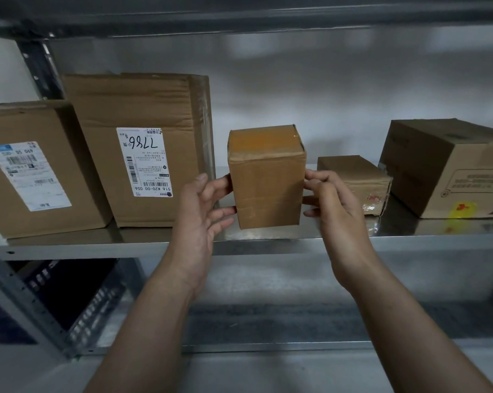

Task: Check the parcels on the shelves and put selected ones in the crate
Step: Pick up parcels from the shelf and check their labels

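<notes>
A small taped brown parcel (266, 177) stands upright on the metal shelf (268, 245), near its front edge. My left hand (200, 211) touches the parcel's left side with its fingertips, and my right hand (333, 205) touches the right side, fingers lightly bent. The parcel's base looks level with the shelf; I cannot tell if it is lifted. No label shows on the face toward me. No crate is in view.
Two large boxes with white shipping labels (35, 168) (143, 148) stand to the left. A flat small box (356, 182) and a bigger carton (449, 168) lie to the right. A lower shelf (268, 321) and a perforated upright (27, 307) sit below.
</notes>
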A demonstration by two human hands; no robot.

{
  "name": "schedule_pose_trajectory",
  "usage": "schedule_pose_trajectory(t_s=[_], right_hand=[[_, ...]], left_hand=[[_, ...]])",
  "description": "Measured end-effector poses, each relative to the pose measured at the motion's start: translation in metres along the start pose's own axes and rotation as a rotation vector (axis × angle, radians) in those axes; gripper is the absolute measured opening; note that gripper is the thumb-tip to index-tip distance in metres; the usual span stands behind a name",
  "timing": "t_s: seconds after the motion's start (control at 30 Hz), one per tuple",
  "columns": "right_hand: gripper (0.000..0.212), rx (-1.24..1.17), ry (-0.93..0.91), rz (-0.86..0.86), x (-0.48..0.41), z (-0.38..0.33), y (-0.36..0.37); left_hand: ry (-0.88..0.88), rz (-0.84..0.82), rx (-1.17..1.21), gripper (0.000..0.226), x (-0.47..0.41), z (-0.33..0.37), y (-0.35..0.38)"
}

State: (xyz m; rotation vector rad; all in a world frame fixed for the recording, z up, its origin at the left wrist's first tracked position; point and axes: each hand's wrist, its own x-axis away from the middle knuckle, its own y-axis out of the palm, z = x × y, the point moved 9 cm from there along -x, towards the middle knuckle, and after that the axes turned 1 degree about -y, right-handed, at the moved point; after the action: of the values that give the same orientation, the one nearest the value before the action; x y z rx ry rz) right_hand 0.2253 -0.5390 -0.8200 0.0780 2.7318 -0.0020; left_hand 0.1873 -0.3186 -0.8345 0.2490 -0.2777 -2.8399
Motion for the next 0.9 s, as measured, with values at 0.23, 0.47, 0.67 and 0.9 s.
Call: schedule_pose_trajectory(t_s=[0.23, 0.47, 0.67, 0.9], right_hand=[[0.032, -0.028, 0.032, -0.025, -0.001, 0.003, 0.004], [0.025, -0.037, 0.023, -0.049, 0.001, 0.01, 0.007], [0.02, -0.054, 0.007, -0.066, -0.002, 0.017, 0.008], [0.021, -0.061, 0.031, -0.11, -0.006, 0.023, 0.008]], left_hand=[[-0.011, -0.017, 0.033, 0.066, 0.0, -0.004, -0.007], [0.025, 0.022, 0.008, 0.057, 0.002, 0.002, -0.011], [0.001, 0.002, -0.054, 0.063, 0.003, 0.002, -0.008], [-0.019, 0.014, 0.005, 0.058, 0.003, 0.001, -0.008]])
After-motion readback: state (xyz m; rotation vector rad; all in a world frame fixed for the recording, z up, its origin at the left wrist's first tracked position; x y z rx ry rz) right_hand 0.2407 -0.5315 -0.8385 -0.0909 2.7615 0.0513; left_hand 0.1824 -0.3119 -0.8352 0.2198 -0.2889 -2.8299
